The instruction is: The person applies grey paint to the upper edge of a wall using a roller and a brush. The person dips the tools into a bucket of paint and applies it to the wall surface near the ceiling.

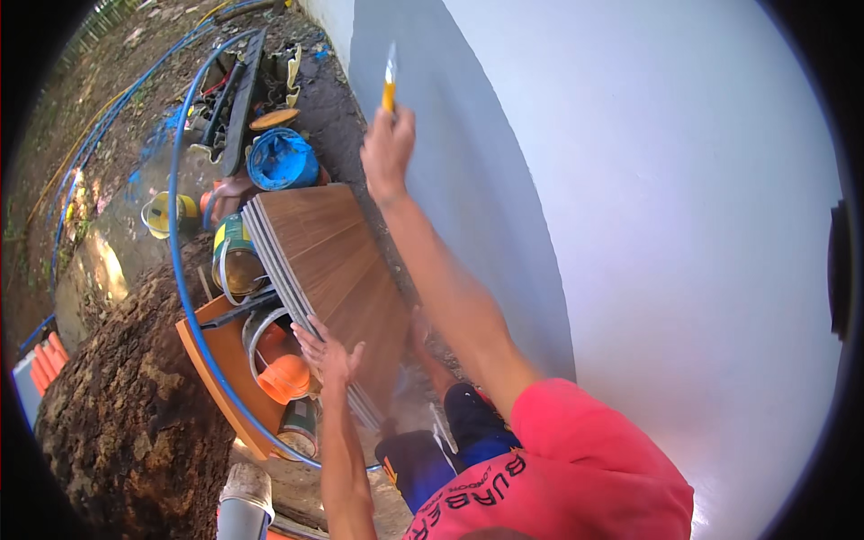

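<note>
My right hand (388, 152) is shut around a small yellow-handled tool (389, 84) with a pale, narrow end. Blur hides whether it is a brush or a blade. It is raised before the lower grey-painted band (459, 148) of a wall; I cannot tell whether its tip touches the paint. My left hand (331, 354) rests with fingers spread on the edge of a stack of wood-grain panels (337, 256), gripping nothing. The stack lies between my legs and the paint buckets, close beside the wall's foot.
White wall (648, 202) rises beyond the grey band. A blue hose (177, 223) arcs past a blue bucket (282, 160), a green paint can (237, 260), an orange cup (283, 378) and an orange board (233, 378). A thick tree trunk (142, 391) stands at left.
</note>
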### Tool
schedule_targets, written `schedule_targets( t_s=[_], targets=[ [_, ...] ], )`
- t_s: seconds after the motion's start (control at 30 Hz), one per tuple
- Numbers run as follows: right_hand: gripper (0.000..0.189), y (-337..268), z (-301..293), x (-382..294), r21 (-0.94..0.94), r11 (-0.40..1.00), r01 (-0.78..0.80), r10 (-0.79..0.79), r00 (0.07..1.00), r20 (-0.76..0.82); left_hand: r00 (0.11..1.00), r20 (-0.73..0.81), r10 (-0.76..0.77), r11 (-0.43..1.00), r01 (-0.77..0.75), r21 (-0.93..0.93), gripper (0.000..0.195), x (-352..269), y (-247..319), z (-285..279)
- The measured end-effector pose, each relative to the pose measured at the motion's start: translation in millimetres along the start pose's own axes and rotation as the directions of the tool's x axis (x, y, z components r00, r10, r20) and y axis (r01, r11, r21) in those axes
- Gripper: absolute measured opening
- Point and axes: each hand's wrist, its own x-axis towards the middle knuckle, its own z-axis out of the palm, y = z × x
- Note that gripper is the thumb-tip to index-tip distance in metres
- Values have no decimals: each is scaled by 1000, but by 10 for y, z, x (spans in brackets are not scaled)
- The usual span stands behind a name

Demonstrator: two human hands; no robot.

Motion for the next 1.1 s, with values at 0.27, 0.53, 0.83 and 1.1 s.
schedule_targets(
  t_s=[0.27,0.53,0.83,1.1],
  targets=[
    [35,-41,-680,-1015,195,970,-147,179,972,-155,997,-74,-16,996,22,82,138,-92,-362,125],
    [36,416,-2936,-3685,-795,605,-33,75,997,16,996,-80,40,977,-56,-207,140,-15,-244,233],
    [31,234,-3964,-5178,-833,532,-154,247,969,-21,929,-244,278,830,-360,-425,115,-348,-558,178],
    [33,53,-4248,-6755,-885,367,-285,401,907,-126,902,-393,182,445,-431,-785,31,-3068,-1826,1567]
  ],
)
